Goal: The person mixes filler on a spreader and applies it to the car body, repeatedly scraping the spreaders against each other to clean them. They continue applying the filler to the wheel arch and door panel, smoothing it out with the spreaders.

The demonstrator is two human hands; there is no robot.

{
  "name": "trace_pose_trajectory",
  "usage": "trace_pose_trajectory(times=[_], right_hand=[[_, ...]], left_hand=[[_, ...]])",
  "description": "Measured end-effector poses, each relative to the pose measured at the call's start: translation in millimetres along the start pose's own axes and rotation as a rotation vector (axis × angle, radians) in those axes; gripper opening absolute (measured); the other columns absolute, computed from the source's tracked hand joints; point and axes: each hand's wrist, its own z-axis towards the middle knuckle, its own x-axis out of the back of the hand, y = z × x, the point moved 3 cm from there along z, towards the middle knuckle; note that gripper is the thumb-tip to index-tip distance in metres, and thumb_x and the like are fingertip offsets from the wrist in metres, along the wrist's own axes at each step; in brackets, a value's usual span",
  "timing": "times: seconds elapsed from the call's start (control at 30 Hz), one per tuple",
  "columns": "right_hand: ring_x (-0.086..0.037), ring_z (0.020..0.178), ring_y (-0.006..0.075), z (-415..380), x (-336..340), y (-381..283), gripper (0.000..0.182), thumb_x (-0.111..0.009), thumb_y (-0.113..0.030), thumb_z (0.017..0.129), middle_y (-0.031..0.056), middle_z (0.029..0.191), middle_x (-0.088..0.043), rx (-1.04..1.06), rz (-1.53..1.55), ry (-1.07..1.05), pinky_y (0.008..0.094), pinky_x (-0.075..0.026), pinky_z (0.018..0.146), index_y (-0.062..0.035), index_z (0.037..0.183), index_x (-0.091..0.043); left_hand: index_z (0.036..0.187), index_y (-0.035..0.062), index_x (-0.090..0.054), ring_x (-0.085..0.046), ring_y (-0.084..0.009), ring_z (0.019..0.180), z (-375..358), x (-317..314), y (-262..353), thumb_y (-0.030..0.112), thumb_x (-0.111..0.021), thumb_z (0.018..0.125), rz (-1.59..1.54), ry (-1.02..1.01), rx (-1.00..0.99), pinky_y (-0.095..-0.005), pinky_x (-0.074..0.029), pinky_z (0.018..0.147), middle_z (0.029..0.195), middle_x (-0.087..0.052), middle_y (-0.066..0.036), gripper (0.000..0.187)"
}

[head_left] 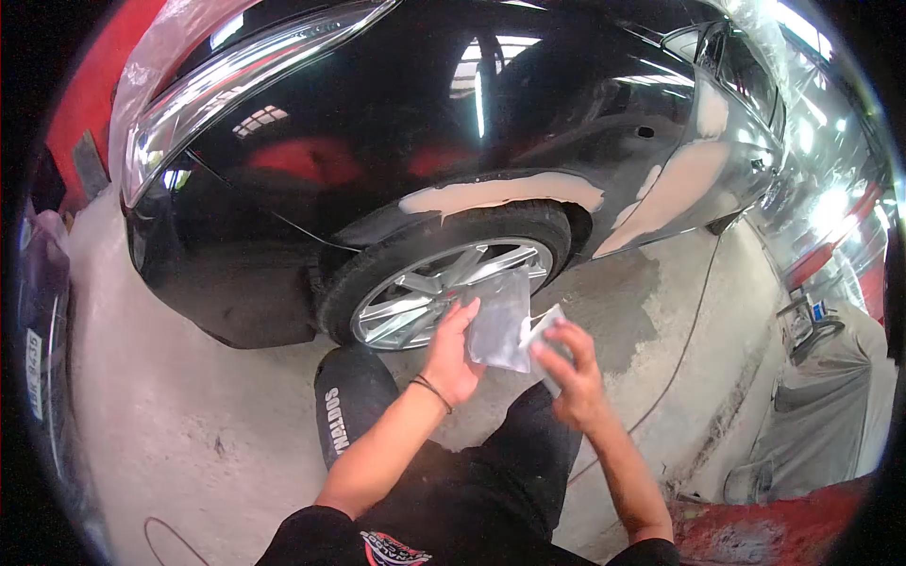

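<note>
My left hand [455, 357] is closed on the edge of a thin grey, plastic-looking sheet [500, 325], held up in front of the car wheel [453, 288]. Between the thumb and fingers of my right hand [574, 375] is a pale flat piece [547, 341], whose exact kind I cannot make out. A small white patch shows where the piece meets the sheet's right edge. Beyond my hands is a black car [377, 123], with beige filler [510, 192] along the wheel arch and another beige filler patch [681, 184] low on the door side.
A thin cable [694, 330] runs over the concrete floor [179, 396] on the right. Grey sheeting [821, 406] covers something at the far right. Part of another vehicle [42, 340] stands at the left edge. Clear plastic [821, 132] hangs at the upper right.
</note>
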Motion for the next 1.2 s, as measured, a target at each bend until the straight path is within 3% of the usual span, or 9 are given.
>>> trace_pose_trajectory(times=[0.1, 0.13, 0.23, 0.47, 0.57, 0.73, 0.87, 0.97, 1.2], right_hand=[[-0.055, 0.135, 0.0405, -2.0, 12.8, 62.3, 0.058, -0.062, 0.007, 0.082, 0.0116, 0.137, -0.062, -0.203, -0.246, -0.149, 0.0508, -0.048, 0.109, -0.0171, 0.133, -0.074], [-0.058, 0.13, 0.0402, 1.7, 18.5, 85.1, 0.053, -0.061, 0.005, 0.086, 0.0143, 0.133, -0.065, -0.269, -0.217, -0.088, 0.0493, -0.05, 0.105, -0.0156, 0.134, -0.073], [-0.068, 0.114, 0.0421, 30.1, 33.8, 151.9, 0.034, -0.061, -0.007, 0.099, 0.0229, 0.119, -0.072, -0.42, -0.19, 0.111, 0.0471, -0.054, 0.094, -0.009, 0.131, -0.072], [-0.072, 0.09, 0.0465, 111.3, 56.8, 151.3, 0.026, -0.067, -0.025, 0.102, 0.0257, 0.091, -0.074, -0.579, -0.498, 0.121, 0.0503, -0.055, 0.081, -0.0107, 0.119, -0.079], [-0.072, 0.088, 0.0449, 122.6, 59.7, 123.4, 0.026, -0.066, -0.025, 0.102, 0.0251, 0.092, -0.073, -0.468, -0.475, 0.166, 0.0493, -0.055, 0.079, -0.0111, 0.12, -0.079], [-0.073, 0.08, 0.0405, 138.8, 56.7, 89.3, 0.024, -0.069, -0.021, 0.101, 0.0247, 0.087, -0.072, -0.37, -0.449, 0.176, 0.0437, -0.055, 0.074, -0.0063, 0.118, -0.079], [-0.075, 0.078, 0.0352, 151.2, 47.6, 57.1, 0.022, -0.069, -0.016, 0.101, 0.0227, 0.092, -0.075, -0.212, -0.416, 0.193, 0.0402, -0.055, 0.071, -0.0042, 0.117, -0.079], [-0.077, 0.085, 0.0346, 158.2, 38.3, 33.0, 0.023, -0.067, -0.011, 0.102, 0.0192, 0.104, -0.078, -0.152, -0.391, 0.169, 0.0396, -0.057, 0.075, -0.005, 0.121, -0.078], [-0.075, 0.104, 0.0347, 168.6, 6.8, -20.1, 0.03, -0.066, -0.003, 0.094, 0.014, 0.118, -0.077, -0.092, -0.363, 0.14, 0.0433, -0.059, 0.09, -0.0084, 0.122, -0.076]], left_hand=[[0.145, 0.0132, -0.05, -0.069, -0.0235, 0.122, 7.7, -14.5, 14.4, 0.025, -0.061, 0.109, -0.021, -0.071, -0.06, -0.0434, -0.056, 0.105, 0.134, -0.068, -0.007, 0.039], [0.15, 0.0112, -0.045, -0.068, -0.0252, 0.123, 17.8, -14.7, 16.2, 0.028, -0.062, 0.108, 0.065, -0.143, -0.135, -0.0476, -0.057, 0.103, 0.137, -0.065, -0.008, 0.048], [0.144, 0.0072, -0.054, -0.071, -0.0278, 0.117, 27.1, -35.6, 18.5, 0.03, -0.064, 0.108, 0.123, 0.128, -0.101, -0.0528, -0.059, 0.098, 0.131, -0.07, -0.01, 0.044], [0.143, 0.0065, -0.046, -0.074, -0.0329, 0.117, 92.5, -18.3, -5.7, 0.035, -0.053, 0.112, 0.032, -0.254, -0.007, -0.0573, -0.064, 0.091, 0.133, -0.069, -0.014, 0.043], [0.143, 0.0059, -0.055, -0.068, -0.032, 0.126, 89.0, -40.3, -16.2, 0.038, -0.05, 0.113, 0.04, -0.23, 0.022, -0.0598, -0.058, 0.104, 0.14, -0.067, -0.013, 0.044], [0.15, 0.0118, -0.048, -0.066, -0.0299, 0.13, 97.6, -68.4, -29.7, 0.039, -0.047, 0.114, 0.054, -0.301, 0.012, -0.0589, -0.057, 0.106, 0.14, -0.066, -0.011, 0.044], [0.144, 0.012, -0.052, -0.071, -0.0272, 0.122, 80.3, -65.5, -17.1, 0.05, -0.042, 0.114, 0.03, -0.333, -0.039, -0.0506, -0.062, 0.097, 0.135, -0.069, -0.011, 0.049], [0.148, 0.0115, -0.053, -0.069, -0.0254, 0.126, 65.0, -52.9, -2.2, 0.055, -0.039, 0.114, -0.033, -0.435, -0.057, -0.0486, -0.06, 0.101, 0.139, -0.069, -0.01, 0.057], [0.151, 0.0107, -0.052, -0.068, -0.024, 0.129, 13.6, -28.3, 43.3, 0.057, -0.033, 0.115, -0.076, -0.358, -0.2, -0.05, -0.057, 0.107, 0.143, -0.067, -0.009, 0.062]])
